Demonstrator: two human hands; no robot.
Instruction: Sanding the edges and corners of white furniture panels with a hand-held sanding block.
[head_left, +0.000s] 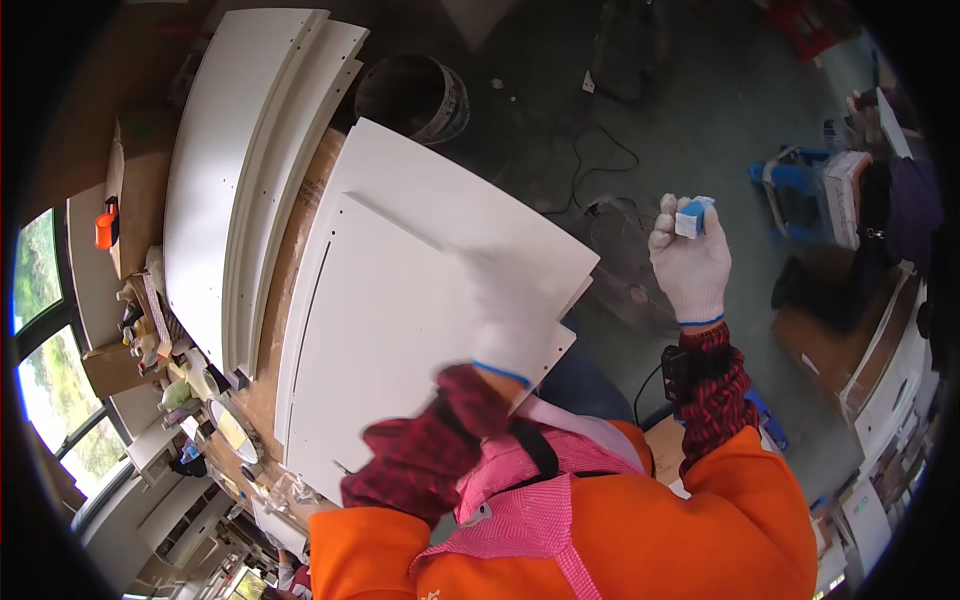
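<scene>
My right hand (692, 266), in a white knit glove with a blue cuff edge, is raised off the right side of the panels. Its fingers are closed around a small blue and white block (690, 218). My left hand (510, 315), gloved the same way, is over a white panel (400, 310). Motion smears its fingers, so I cannot tell whether it touches the panel or holds anything. This panel has small holes near its edges and lies on a larger white panel (440, 185) with a curved far edge.
More curved white panels (240, 150) are stacked on the left of the brown work table (272, 330). Behind the table stands a bucket (440, 105). A black cable (578, 165) runs over the dark floor. A blue-framed stand (790, 185) is at the right. Assorted items crowd the table's left edge.
</scene>
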